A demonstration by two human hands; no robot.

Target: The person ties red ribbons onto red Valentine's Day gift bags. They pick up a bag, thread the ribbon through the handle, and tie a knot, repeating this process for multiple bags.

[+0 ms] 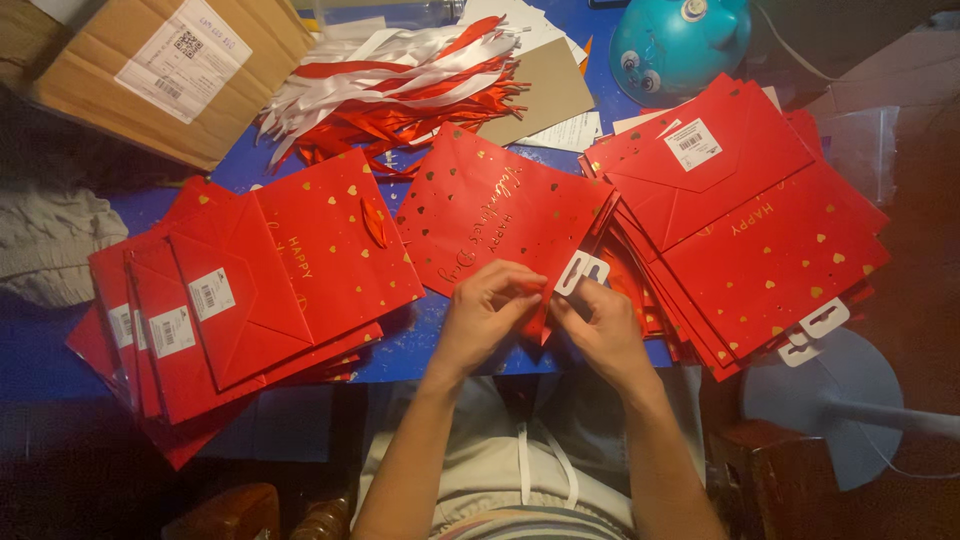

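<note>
Both forearms reach up from the lap, the left hand [487, 300] and right hand [598, 325] meeting fingertip to fingertip, pinching the near edge of one flat red gift bag [495, 210] at its white hang tab [581, 271]. That bag lies mid-worktop [420, 340] between two stacks of red bags: left stack [240, 290], right stack [745, 215].

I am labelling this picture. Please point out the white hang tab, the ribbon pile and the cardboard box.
white hang tab [581, 271], head view, its middle.
ribbon pile [400, 85], head view, centre.
cardboard box [95, 85], head view, bare top.
</note>
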